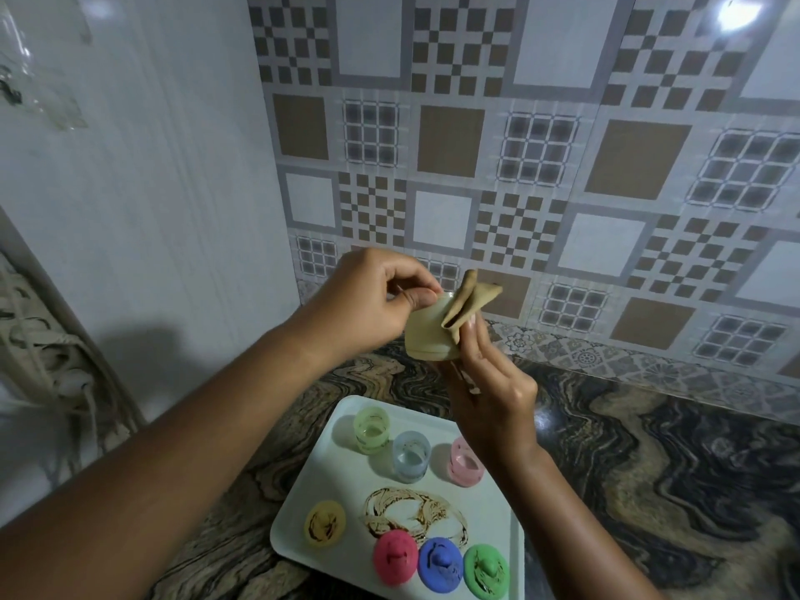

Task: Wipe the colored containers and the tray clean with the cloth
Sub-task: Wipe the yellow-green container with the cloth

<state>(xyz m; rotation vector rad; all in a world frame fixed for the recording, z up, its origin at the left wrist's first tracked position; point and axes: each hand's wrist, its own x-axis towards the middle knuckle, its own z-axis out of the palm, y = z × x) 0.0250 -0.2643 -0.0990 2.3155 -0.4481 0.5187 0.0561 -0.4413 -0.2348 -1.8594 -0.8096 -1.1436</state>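
— Both hands are lifted in the middle of the head view, above the far end of the tray (303, 508). What is each one doing?

— Your left hand (372, 300) pinches the rim of a pale yellow container (426, 335) between thumb and curled fingers. Your right hand (489, 383) holds the tan cloth (472, 298) against its other side, fingers running upward. One end of the cloth sticks up past the rim, and whether it goes inside I cannot tell.

— And the rest of the job?

— Lower in the frame, the white tray sits on the marbled desk (649, 469). A green container (371, 428), a blue container (410, 456) and a pink container (463, 461) stand on it near its far end. A yellow lid (324, 524), a pink lid (396, 562), a blue lid (439, 565) and a green lid (485, 569) lie along the near end, all streaked brown. A brown smear (415, 513) loops across the tray between them.

— What could go wrong?

— That rim pinch looks light. A hard twist of the cloth could flip the container out of the left hand, and it would likely drop onto the ones below and knock them over. A cloth already loaded with brown might just spread it around.

— Any brand or writing?

— None that can be read, either on the plastic or on the patterned wall tiles (450, 140) behind.
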